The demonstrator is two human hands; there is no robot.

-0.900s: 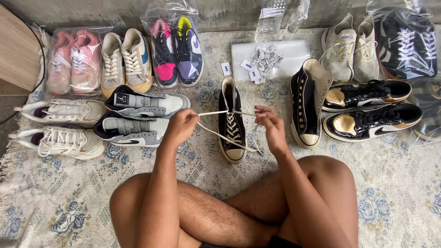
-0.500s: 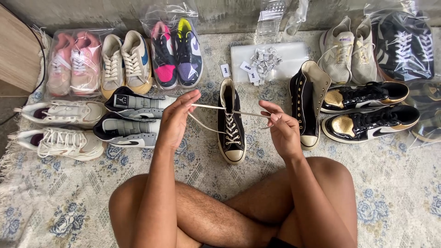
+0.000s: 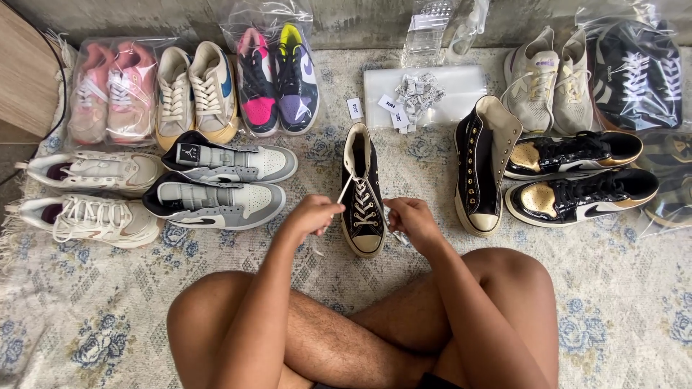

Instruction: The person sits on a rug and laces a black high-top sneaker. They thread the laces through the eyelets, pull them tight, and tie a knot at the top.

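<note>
Both hands (image 3: 360,216) lace a black high-top (image 3: 362,193) (patterned rug (image 3: 94,324) beneath).

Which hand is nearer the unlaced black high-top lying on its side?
Right. The right hand sits between the laced shoe and the unlaced high-top. The left hand is on the laced shoe's far side, pinching a white lace.

The person is showing bare forearms, a bare left hand (image 3: 311,213), a bare right hand (image 3: 408,216), bare knees, and wearing dark shorts, barely showing near the bottom edge.
</note>
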